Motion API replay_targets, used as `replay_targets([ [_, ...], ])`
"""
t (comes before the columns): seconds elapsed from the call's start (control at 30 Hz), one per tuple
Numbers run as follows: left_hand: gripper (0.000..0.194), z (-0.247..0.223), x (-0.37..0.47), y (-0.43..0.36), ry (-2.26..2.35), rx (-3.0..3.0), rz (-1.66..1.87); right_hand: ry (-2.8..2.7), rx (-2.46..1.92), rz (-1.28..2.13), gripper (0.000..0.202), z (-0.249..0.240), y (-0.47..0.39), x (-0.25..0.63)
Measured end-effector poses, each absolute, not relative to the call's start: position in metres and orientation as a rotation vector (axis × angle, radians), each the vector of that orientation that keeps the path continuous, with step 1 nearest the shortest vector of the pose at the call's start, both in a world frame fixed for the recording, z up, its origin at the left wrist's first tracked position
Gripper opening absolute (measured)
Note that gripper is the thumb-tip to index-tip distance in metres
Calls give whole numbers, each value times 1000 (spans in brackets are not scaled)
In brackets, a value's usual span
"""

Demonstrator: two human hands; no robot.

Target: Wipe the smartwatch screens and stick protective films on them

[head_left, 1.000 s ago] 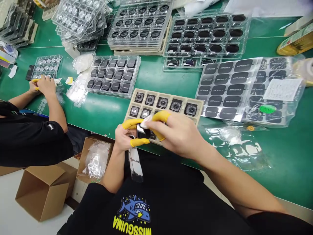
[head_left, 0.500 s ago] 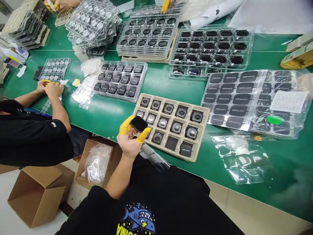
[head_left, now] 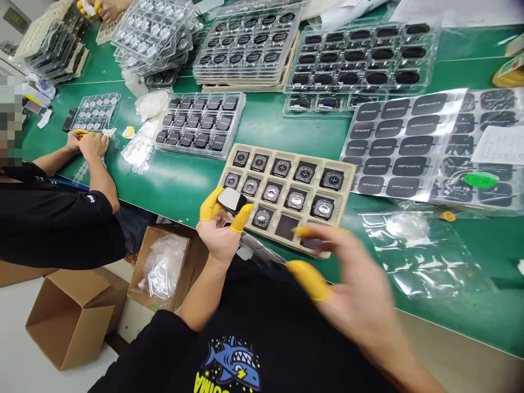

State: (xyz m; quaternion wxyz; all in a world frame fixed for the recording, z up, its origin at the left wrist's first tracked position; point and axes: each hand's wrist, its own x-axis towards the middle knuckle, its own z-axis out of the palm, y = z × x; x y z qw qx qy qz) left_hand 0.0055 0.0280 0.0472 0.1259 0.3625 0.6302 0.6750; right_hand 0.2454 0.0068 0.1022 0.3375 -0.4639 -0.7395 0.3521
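Observation:
My left hand [head_left: 219, 232], with yellow finger cots on thumb and finger, grips a black smartwatch case [head_left: 232, 200] by its edges; its glossy face is up and catches the light. Under that hand a strip of clear film [head_left: 264, 250] stretches toward the right. My right hand [head_left: 347, 278], also in yellow finger cots, is blurred by motion with thumb and forefinger apart, over the front right corner of a beige tray [head_left: 347, 188]. In the tray's compartments lie several watch cases [head_left: 295, 200], backs up. One front compartment [head_left: 286, 227] shows only its dark bottom.
Sheets of black printed stickers [head_left: 388, 147] lie to the right, with clear plastic bags [head_left: 429, 262] in front of them. Clear trays of black pieces [head_left: 200, 123] stand behind. A co-worker's hands [head_left: 88, 144] work at the left. Open cartons [head_left: 73, 322] stand below the table edge.
My right hand has come into view from the lower right, reaching over the tray's corner. The watch case in my left hand has tilted slightly, and its face now reflects light.

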Motion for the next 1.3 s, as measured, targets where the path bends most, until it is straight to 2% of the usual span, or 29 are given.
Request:
replay_targets([
  [0.07,75,47,5,23,1862,1059,1934,-2056,-1042,993,53,85,6,201],
  [0.2,73,52,-1,10,1807,991,1839,-2119,-961,1099,11,72,12,173],
  [0.23,72,55,-2,8,1767,951,1820,-2121,-963,1144,9,73,15,177],
  [0.6,75,75,8,27,1545,728,1695,-2137,-955,1266,24,78,43,211],
  [0.8,74,63,15,30,1614,848,1779,-2136,-982,1141,23,89,42,205],
  [0.97,67,49,14,26,1681,997,1755,-2207,-977,1078,8,97,50,196],
  [1.2,62,44,14,24,1707,1071,1773,-2219,-989,1074,18,99,59,193],
  [1.3,66,47,17,26,1648,992,1809,-2213,-979,1064,18,100,61,193],
])
